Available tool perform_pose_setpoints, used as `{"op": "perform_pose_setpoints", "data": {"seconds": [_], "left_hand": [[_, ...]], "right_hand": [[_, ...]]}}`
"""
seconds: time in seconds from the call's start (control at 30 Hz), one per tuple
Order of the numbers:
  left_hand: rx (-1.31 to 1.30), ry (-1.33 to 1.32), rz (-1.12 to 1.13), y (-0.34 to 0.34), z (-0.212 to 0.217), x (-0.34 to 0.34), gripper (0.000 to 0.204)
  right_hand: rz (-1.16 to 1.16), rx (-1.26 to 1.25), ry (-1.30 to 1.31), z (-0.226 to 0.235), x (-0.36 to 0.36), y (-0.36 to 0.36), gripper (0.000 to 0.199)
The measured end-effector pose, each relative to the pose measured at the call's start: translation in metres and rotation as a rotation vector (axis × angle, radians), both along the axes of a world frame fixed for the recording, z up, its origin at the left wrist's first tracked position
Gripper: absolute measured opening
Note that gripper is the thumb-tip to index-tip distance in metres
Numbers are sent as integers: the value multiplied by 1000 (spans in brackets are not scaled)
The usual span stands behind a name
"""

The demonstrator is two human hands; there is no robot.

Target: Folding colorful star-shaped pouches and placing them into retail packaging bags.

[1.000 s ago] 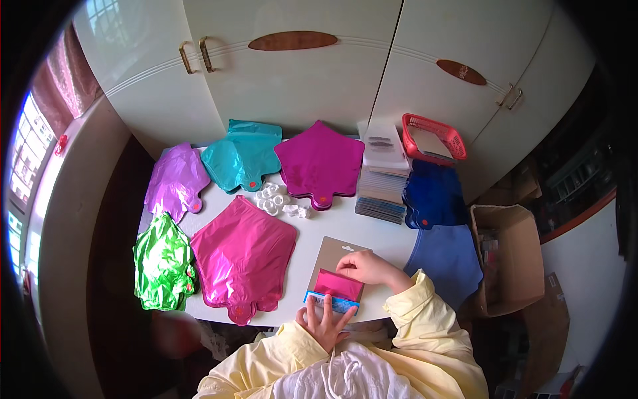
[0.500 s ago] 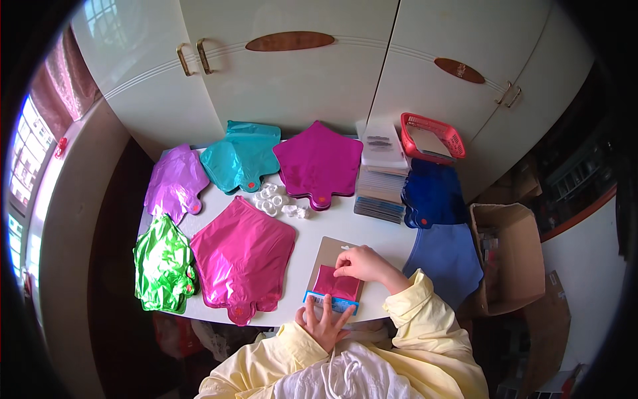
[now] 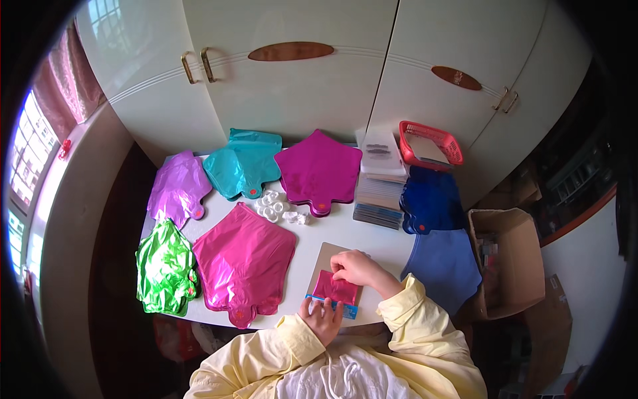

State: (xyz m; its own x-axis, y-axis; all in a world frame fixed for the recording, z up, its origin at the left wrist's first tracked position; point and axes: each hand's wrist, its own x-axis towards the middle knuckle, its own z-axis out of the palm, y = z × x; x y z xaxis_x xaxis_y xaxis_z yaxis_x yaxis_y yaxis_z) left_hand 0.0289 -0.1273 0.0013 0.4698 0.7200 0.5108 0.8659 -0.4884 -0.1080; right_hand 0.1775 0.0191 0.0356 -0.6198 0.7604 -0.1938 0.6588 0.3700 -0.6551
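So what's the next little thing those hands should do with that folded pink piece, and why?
Probably press the fold flatter. The right hand rests on the upper edge of the folded pink balloon, the left hand pins its lower edge on the card, and the piece looks puffy.

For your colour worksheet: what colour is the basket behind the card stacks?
Red, seen in the head view: the basket at the table's far right.

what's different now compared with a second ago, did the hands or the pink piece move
Hardly anything. The right hand and left hand remain pressed on the folded pink piece on the card; any shift is too slight to tell. The foil balloons on the table stayed put.
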Motion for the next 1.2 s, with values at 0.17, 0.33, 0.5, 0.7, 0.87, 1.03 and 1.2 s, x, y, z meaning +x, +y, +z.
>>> {"op": "perform_pose_setpoints", "data": {"seconds": [0.17,0.33,0.5,0.7,0.87,1.03,1.2], "left_hand": [[-3,7,-42,-1,2,-4,30],[-6,-2,-59,1,4,-5,29],[13,-8,-76,4,2,-5,28],[-17,13,-139,12,8,-6,28],[-29,16,-130,10,6,-6,27],[-61,-10,-141,10,13,-8,26],[-86,-20,-137,10,14,-7,25]], "right_hand": [[26,12,-38,1,-1,1,18],[67,-14,-86,1,-1,7,18],[149,-42,-181,9,-8,13,19],[-45,426,95,0,-47,42,29],[-65,819,58,-46,-88,84,15],[46,969,-8,-27,-86,94,13],[37,960,-27,-23,-80,100,11]]}}
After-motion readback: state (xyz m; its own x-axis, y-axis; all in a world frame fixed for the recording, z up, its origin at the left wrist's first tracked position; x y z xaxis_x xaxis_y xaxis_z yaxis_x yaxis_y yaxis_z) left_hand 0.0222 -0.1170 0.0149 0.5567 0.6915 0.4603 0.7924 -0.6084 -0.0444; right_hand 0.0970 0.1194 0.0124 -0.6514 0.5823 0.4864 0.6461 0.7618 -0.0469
